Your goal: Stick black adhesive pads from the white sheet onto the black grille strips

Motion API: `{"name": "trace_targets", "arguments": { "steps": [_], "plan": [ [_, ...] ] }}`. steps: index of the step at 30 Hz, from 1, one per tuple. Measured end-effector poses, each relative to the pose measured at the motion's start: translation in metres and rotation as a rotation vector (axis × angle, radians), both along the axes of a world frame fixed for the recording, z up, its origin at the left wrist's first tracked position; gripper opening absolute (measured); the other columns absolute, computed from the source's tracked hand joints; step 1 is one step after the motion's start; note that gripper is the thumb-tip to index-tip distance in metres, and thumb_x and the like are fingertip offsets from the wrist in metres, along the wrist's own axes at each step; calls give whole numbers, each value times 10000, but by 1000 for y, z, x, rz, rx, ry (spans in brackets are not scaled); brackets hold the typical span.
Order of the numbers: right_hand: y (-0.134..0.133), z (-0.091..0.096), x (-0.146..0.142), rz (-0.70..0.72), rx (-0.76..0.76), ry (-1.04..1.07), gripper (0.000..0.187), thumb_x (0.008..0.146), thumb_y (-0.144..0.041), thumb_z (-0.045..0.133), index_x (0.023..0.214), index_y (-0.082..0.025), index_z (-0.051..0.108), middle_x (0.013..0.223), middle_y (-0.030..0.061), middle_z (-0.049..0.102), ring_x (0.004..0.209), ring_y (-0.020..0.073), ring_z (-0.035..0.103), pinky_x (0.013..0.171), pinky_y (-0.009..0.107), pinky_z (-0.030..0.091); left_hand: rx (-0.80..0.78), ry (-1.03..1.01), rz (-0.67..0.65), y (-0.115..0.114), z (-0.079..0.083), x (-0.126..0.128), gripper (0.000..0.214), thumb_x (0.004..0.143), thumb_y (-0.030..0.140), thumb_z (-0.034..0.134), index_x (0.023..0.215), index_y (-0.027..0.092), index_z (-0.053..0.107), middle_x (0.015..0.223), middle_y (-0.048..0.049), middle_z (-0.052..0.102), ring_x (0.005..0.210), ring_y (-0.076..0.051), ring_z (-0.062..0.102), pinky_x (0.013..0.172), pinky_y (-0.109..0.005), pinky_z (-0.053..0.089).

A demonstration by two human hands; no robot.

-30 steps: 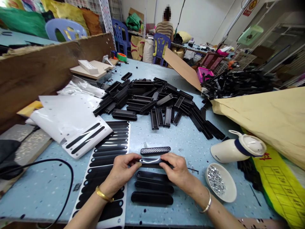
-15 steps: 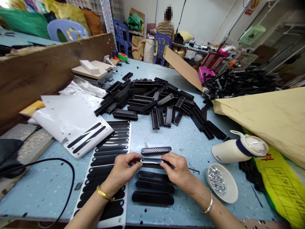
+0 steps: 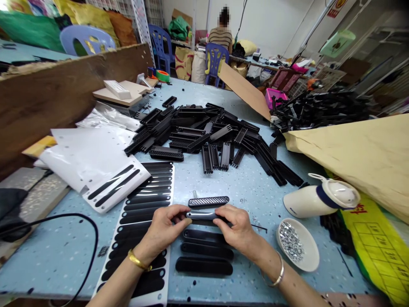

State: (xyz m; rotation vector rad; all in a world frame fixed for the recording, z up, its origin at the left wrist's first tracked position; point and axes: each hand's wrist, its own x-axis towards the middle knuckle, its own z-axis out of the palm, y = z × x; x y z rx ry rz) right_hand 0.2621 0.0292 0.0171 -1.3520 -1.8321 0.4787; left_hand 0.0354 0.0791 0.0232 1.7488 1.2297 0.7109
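Two hands work over the blue speckled bench (image 3: 188,181), holding one glossy dark piece (image 3: 201,215) between them. The left hand (image 3: 168,224) has its thumb and fingers pinched on the left end; the right hand (image 3: 238,221) pinches the right end and covers part of it. Just beyond the piece lies one bar with a diamond pattern (image 3: 208,201); on the near side lie three smooth black bars (image 3: 203,266), one behind another. One thin dark rod (image 3: 265,229) pokes out beside the right hand.

The left forearm crosses a sheet of black strips (image 3: 166,294), hiding some, so they cannot be counted. A curled white sheet (image 3: 92,149) with two black strips overlaps its far part. Farther back, a heap of black parts (image 3: 191,128) is too tangled to count. To the right are one bottle (image 3: 300,201) and one bowl (image 3: 312,253) of small metal bits.
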Motion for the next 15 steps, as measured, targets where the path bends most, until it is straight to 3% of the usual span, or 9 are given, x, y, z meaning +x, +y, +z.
{"name": "trace_targets", "arguments": {
  "steps": [4, 10, 15],
  "plan": [
    [0, -4, 1, 6, -14, 9, 112, 815, -161, 639, 875, -176, 732, 805, 82, 740, 729, 219, 688, 672, 347, 565, 53, 39, -36, 1, -2, 0, 222, 775, 308, 657, 926, 173, 750, 678, -8, 730, 585, -148, 651, 558, -225, 516],
    [1, -6, 2, 2, -35, 43, 117, 803, -161, 653, 866, -177, 750, 764, 75, 738, 678, 199, 682, 625, 322, 564, 106, 65, -32, 2, -2, 1, 211, 854, 319, 579, 866, 200, 754, 827, -29, 783, 752, -192, 721, 715, -266, 549],
    [1, -8, 5, 4, -89, 124, 133, 794, -160, 686, 889, -205, 768, 805, 59, 756, 717, 192, 699, 668, 320, 581, 121, 86, -12, 4, -5, 2, 198, 833, 314, 592, 828, 210, 760, 797, -13, 789, 731, -194, 732, 699, -259, 554]
  ]
}}
